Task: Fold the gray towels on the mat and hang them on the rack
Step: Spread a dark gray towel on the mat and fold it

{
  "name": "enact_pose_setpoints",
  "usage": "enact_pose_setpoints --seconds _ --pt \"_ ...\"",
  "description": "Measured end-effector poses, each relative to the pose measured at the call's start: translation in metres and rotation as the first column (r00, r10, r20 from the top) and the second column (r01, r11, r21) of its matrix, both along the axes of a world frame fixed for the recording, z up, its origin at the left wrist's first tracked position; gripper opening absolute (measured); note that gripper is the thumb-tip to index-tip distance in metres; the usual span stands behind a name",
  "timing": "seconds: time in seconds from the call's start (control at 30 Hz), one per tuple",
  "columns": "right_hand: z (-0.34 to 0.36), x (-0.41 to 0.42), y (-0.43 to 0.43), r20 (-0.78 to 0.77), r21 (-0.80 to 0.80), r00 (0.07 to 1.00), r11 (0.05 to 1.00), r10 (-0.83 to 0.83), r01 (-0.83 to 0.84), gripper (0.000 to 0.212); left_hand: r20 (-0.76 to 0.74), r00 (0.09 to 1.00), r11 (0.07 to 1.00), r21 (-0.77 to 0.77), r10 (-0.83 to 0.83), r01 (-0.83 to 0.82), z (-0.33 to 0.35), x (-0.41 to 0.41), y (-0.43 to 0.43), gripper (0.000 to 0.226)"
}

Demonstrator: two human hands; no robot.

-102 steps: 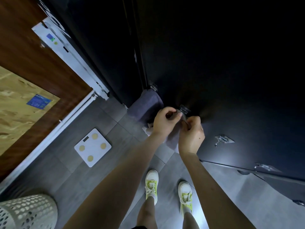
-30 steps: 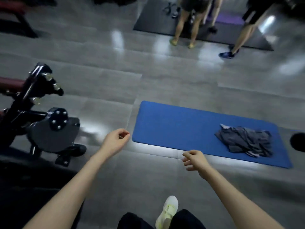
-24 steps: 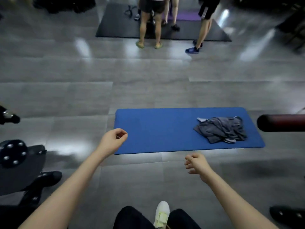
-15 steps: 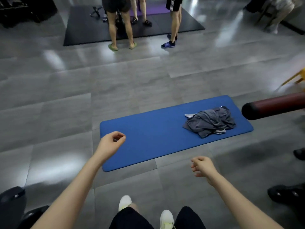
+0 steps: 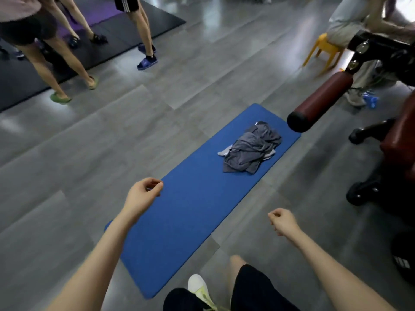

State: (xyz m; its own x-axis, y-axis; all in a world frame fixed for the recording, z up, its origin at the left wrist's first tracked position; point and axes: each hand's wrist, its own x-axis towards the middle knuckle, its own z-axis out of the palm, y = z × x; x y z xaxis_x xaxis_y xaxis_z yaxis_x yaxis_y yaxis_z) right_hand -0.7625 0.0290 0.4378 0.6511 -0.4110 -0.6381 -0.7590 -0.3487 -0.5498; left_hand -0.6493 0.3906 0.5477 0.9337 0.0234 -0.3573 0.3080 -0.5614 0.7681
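Several gray towels [image 5: 252, 149] lie crumpled in one heap at the far end of a blue mat [image 5: 190, 209], whose long axis runs from seven to one o'clock. Both hands hang empty, fingers loosely curled: left hand [image 5: 142, 196] over the mat's left edge, right hand [image 5: 284, 222] off its right side, about as near. Heap lies toward twelve o'clock.

So the towels [image 5: 251, 149] are heaped on the mat's [image 5: 190, 212] far end, padded roller [image 5: 318, 104] just right of them, left hand [image 5: 143, 196] over the near end, right hand [image 5: 284, 222] off its right edge.
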Motion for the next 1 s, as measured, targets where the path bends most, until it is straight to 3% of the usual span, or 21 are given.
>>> enact_pose_setpoints --seconds 0.17,0.67,0.87,1.0 --pt "-0.022 0.051 -0.01 -0.078 -0.091 0.996 0.996 -0.034 0.026 0.017 -0.022 0.997 0.996 -0.036 -0.08 0.079 -0.01 0.095 -0.028 0.014" --pt "-0.038 0.281 -0.044 -0.113 -0.105 0.987 0.989 -0.117 0.106 0.02 -0.08 0.983 0.985 -0.048 -0.167 0.164 -0.025 0.38 -0.077 0.014" --pt "-0.069 0.4 -0.01 -0.123 -0.152 0.939 0.941 -0.321 0.302 0.024 -0.087 0.941 0.944 -0.073 -0.328 0.322 -0.051 0.548 -0.068 0.012" --pt "-0.087 0.473 0.039 -0.115 -0.158 0.826 0.831 -0.551 0.533 0.021 -0.107 0.842 0.849 -0.066 -0.529 0.525 -0.06 0.679 -0.067 0.014"
